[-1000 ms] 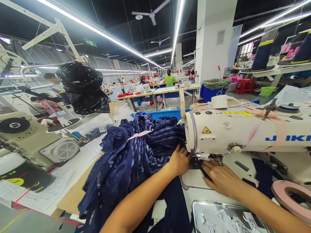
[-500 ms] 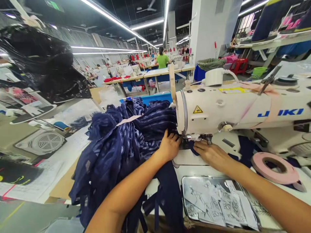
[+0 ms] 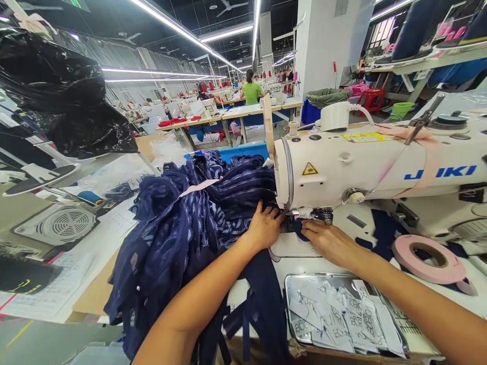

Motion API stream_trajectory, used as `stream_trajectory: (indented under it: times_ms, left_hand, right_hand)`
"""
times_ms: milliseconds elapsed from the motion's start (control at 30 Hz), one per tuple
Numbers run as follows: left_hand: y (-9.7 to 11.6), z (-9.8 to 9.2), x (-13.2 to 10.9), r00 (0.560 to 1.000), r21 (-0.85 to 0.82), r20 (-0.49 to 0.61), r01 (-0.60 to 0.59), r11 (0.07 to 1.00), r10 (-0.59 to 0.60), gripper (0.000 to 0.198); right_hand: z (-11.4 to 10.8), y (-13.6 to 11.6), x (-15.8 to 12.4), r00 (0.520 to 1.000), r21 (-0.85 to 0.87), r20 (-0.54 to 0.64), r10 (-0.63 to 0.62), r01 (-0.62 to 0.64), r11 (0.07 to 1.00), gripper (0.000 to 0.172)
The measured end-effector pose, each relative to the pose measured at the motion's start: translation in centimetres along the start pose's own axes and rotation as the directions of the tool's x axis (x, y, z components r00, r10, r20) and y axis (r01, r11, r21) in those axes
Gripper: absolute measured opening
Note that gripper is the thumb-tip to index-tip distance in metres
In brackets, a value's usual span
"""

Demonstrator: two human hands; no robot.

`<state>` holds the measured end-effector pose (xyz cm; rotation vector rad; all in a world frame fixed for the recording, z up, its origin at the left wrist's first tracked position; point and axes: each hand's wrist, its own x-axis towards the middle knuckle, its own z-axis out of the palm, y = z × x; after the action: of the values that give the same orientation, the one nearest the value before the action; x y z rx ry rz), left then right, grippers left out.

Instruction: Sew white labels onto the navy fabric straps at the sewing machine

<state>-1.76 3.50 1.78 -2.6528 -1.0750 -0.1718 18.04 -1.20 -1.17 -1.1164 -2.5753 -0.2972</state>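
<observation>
A white sewing machine (image 3: 342, 162) stands in front of me, its needle area low at the left end of the head. Close to the needle, my left hand (image 3: 265, 225) lies on the bunched navy fabric (image 3: 163, 238), fingers spread and fingertips near the presser foot. On the other side of the needle, my right hand (image 3: 327, 241) has its fingers together on the edge of a small navy fabric piece (image 3: 300, 234). Its fingertips partly cover that piece. A pale strip (image 3: 200, 187) is wrapped across the gathered pile.
A metal tray (image 3: 287, 299) of printed white labels (image 3: 342, 314) sits before the machine. Right of it lies a roll of pink tape (image 3: 403, 256). A black plastic bag (image 3: 64, 86) hangs at upper left. A person in a green top (image 3: 251, 93) sits farther back.
The camera view has shifted slightly. Both hands keep nearly the same places beside the needle, and the fabric pile looks much the same.
</observation>
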Motion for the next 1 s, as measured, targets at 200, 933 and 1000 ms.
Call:
stream_trajectory:
  times_ms: [200,933,1000]
  left_hand:
    - [-0.1,0.2,0.1,1.000,0.004,-0.017,0.004,1.000,-0.004,0.028]
    - [-0.6,0.8,0.8,1.000,0.003,0.000,0.000,1.000,0.000,0.026]
    - [-0.7,0.9,1.0,1.000,0.009,0.002,-0.006,1.000,0.006,0.025]
  right_hand:
    - [0.0,-0.3,0.3,0.999,0.002,-0.034,-0.011,0.011,1.000,0.027]
    - [0.0,-1.4,1.0,1.000,-0.177,-0.005,0.026,-0.026,0.984,0.024]
    - [0.0,-1.5,1.2,0.999,-0.194,0.001,0.035,-0.034,0.980,0.025]
